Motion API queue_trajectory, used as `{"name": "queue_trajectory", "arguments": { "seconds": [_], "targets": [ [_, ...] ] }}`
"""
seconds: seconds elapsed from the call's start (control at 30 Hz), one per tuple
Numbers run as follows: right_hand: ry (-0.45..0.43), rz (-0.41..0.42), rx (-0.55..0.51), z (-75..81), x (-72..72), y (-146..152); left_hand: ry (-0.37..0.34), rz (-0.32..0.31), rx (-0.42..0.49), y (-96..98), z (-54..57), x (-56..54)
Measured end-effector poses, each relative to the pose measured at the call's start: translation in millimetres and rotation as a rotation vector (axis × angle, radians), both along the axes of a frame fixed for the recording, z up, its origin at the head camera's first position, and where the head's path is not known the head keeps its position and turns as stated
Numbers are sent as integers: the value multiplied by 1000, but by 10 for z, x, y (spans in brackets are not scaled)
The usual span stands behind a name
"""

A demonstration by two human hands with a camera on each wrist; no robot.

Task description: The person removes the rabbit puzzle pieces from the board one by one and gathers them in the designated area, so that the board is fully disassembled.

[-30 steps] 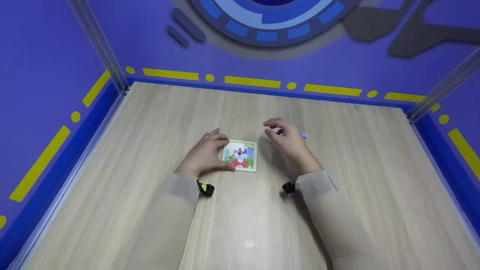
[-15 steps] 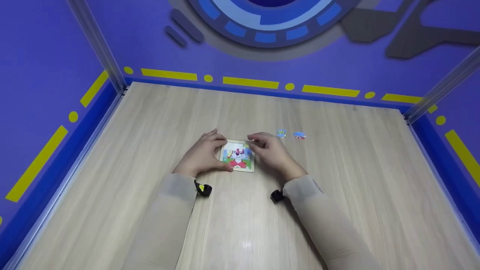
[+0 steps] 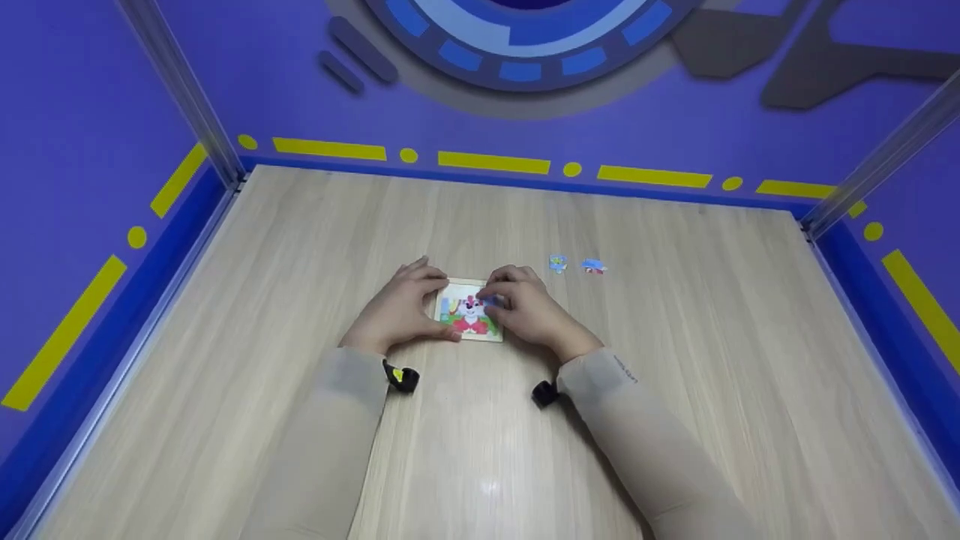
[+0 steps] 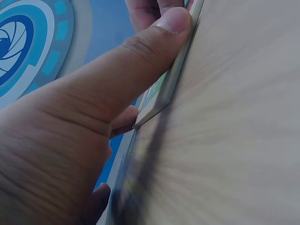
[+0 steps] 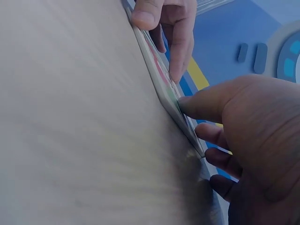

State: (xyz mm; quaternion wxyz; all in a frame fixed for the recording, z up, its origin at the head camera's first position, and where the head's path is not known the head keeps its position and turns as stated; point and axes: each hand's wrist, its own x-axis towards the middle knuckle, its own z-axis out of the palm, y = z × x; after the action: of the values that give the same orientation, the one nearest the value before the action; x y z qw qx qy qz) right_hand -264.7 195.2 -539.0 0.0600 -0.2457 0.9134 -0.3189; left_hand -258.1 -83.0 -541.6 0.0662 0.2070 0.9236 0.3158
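Note:
A small square jigsaw puzzle (image 3: 469, 325) in a pale tray shows a red and white cartoon animal, with a bare white strip along its top. My left hand (image 3: 397, 307) grips the tray by its left side, thumb at the near edge and fingers at the far edge. My right hand (image 3: 529, 307) is over the puzzle's upper right part, with bent thumb and index fingertips at its surface. In the right wrist view the right thumb (image 5: 201, 103) touches the picture, other fingers close by the tray's edge. I cannot tell whether the right fingers pinch a piece.
Two loose puzzle pieces lie beyond the right hand: a blue one with yellow (image 3: 557, 263) and a blue one with red (image 3: 594, 266). Blue panels (image 3: 487, 127) enclose the wooden table (image 3: 675, 315) at the back and sides.
My right hand has come left and nearer from beside the loose pieces onto the puzzle's upper right part, uncovering both pieces. My left hand keeps its grip on the tray.

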Motion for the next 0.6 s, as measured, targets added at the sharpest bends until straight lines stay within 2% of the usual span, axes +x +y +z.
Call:
{"name": "queue_trajectory", "arguments": {
  "seconds": [0.37, 0.6],
  "targets": [
    [-61, -29, 6, 12, 14, -51, -12, 1, -5, 13, 7, -1],
    [-56, -37, 20, 18, 1, -80, -16, 12, 2, -2, 0, 3]
  ]
}}
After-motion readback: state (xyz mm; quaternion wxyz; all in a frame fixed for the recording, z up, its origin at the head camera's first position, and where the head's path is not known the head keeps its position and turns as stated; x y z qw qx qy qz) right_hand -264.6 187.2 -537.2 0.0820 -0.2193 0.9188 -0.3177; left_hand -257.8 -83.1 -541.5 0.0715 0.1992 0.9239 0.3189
